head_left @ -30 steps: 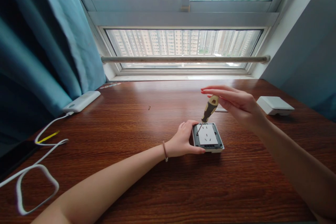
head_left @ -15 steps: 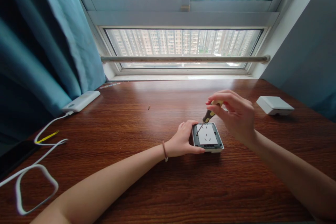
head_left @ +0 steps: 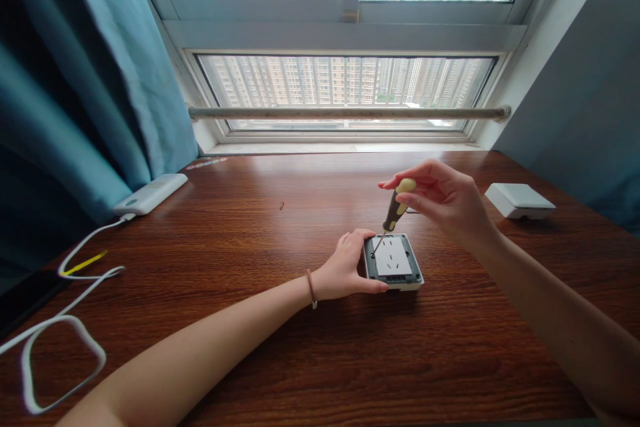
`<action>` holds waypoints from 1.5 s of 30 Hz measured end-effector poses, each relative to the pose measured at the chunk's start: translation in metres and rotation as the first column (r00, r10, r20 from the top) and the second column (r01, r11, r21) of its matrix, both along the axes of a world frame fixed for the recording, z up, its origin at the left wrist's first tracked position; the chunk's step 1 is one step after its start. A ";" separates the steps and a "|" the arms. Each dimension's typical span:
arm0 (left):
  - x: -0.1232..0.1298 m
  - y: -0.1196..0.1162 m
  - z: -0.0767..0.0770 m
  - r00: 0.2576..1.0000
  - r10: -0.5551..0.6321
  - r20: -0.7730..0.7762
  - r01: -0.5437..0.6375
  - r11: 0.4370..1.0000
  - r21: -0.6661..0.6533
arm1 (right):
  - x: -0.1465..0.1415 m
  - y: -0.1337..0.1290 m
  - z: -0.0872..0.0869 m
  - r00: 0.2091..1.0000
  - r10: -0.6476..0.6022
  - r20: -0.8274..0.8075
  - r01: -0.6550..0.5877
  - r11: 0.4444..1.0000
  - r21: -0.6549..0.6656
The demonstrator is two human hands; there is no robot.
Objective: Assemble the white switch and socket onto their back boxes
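A wall socket (head_left: 393,259) with a white face and grey frame lies on the wooden table, its slots facing up. My left hand (head_left: 350,265) grips its left side, fingers at the far edge and thumb along the near edge. In my right hand (head_left: 440,197) is a screwdriver (head_left: 395,209) with a dark and yellow handle, held near its top between thumb and fingers. The screwdriver leans, its tip at the screw (head_left: 373,255) on the socket's left side. A small loose screw (head_left: 281,205) lies on the table, left of and beyond the socket.
A white box-like piece (head_left: 521,201) stands at the right on the table (head_left: 240,233). To the left are a white power bank (head_left: 151,194) with a white cable (head_left: 80,247), a yellow strip (head_left: 87,262) and a dark flat object (head_left: 30,297). A blue curtain (head_left: 100,80) hangs beside the window.
My right hand's fingers have loosened and shifted round the screwdriver's handle, showing more of its yellow top. My left hand and the socket keep their places relative to each other.
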State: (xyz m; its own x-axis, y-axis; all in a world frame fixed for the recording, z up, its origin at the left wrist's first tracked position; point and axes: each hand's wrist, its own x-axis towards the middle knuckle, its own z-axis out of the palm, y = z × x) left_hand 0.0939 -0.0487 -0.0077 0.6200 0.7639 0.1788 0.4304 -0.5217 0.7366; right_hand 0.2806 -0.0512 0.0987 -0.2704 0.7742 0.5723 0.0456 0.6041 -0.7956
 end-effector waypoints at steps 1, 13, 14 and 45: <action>0.000 0.000 0.000 1.000 -0.003 0.000 0.003 1.000 -0.002 | -0.003 0.000 -0.003 0.999 -0.021 -0.045 0.020 1.000 -0.007; 0.001 -0.001 0.000 1.000 0.004 0.007 -0.004 1.000 -0.006 | -0.001 -0.008 -0.003 0.953 -0.156 0.261 0.076 0.954 0.289; 0.001 -0.001 0.000 1.000 0.003 0.011 -0.003 1.000 -0.003 | 0.001 -0.008 0.000 0.957 -0.097 0.273 0.027 0.968 0.249; 0.000 0.000 -0.001 1.000 -0.002 0.017 0.002 1.000 0.005 | 0.005 -0.004 0.008 0.969 -0.033 0.243 -0.001 0.991 0.136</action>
State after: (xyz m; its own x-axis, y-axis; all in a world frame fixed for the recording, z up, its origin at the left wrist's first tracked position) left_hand 0.0942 -0.0485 -0.0092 0.6182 0.7618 0.1937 0.4165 -0.5264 0.7412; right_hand 0.2856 -0.0549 0.1072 -0.4029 0.7004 0.5891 0.2390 0.7018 -0.6710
